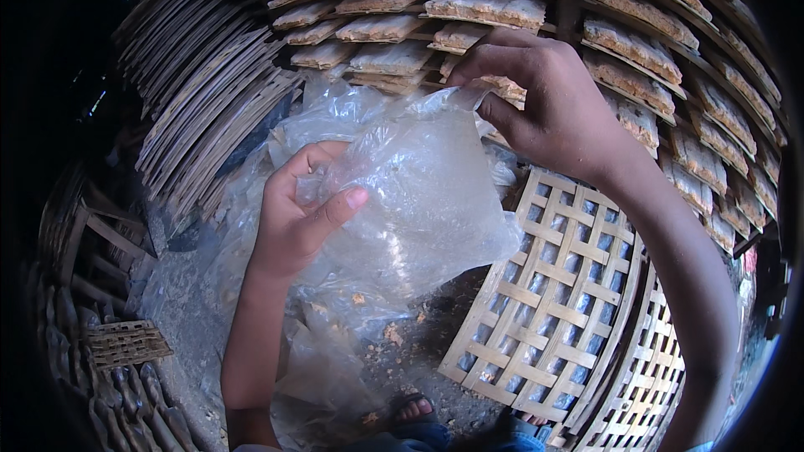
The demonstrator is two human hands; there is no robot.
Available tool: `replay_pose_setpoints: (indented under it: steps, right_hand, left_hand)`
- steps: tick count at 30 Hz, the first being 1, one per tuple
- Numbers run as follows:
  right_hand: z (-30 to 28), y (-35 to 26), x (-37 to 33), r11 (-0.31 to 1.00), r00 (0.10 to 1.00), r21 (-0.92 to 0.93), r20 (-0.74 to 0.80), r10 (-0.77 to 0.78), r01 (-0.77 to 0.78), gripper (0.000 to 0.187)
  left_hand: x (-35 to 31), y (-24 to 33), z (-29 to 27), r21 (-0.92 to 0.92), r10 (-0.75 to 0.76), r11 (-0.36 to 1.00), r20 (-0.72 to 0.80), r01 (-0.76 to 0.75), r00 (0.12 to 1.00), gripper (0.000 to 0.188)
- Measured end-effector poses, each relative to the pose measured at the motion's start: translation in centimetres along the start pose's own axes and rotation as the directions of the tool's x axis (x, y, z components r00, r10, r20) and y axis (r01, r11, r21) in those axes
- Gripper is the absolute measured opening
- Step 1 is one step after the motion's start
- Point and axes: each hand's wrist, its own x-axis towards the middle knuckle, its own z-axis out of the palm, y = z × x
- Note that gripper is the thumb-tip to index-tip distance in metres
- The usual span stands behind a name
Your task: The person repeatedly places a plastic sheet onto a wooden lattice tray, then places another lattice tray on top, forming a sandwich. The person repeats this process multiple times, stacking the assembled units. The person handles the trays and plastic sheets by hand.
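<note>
A clear plastic sheet [419, 192] is stretched between my two hands in the middle of the view. My right hand [540, 96] pinches its upper right corner between thumb and fingers. Lower and to the left, my left hand [306, 205] grips the sheet's left side, thumb on the near face and fingers partly behind the plastic. Beneath and behind it lies a crumpled heap of more clear plastic [327, 113], reaching down toward my feet. A woven bamboo tray [536, 285] with plastic visible through its gaps stands to the right, under my right forearm.
Racks at the back and right bear many pale crumbly slabs [486, 8] on thin boards. Stacked flat bamboo trays [201, 109] lean at the left. A second woven tray [636, 377] is at the lower right. Wooden frames [109, 234] and a small woven piece [127, 343] sit lower left.
</note>
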Motion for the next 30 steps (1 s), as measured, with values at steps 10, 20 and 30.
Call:
replay_pose_setpoints:
  steps: [10,20,30]
  right_hand:
    - [3.5,-5.2,0.5,0.990,0.974,0.136,0.216,-0.067,0.038,0.027]
    - [5.0,-4.1,-1.8,0.915,0.874,0.360,0.486,-0.016,-0.184,0.033]
    - [1.6,-5.3,-1.4,0.997,0.925,0.033,0.373,-0.072,0.064,0.014]
  left_hand:
    - [-1.7,-1.7,4.1,0.079,0.071,0.995,-0.131,-0.061,0.989,0.048]
    - [-3.6,-3.8,2.9,0.186,0.016,0.983,-0.040,-0.008,0.999,0.051]
    - [-4.0,-5.3,4.3,0.358,-0.086,0.927,-0.083,0.110,0.993,0.060]
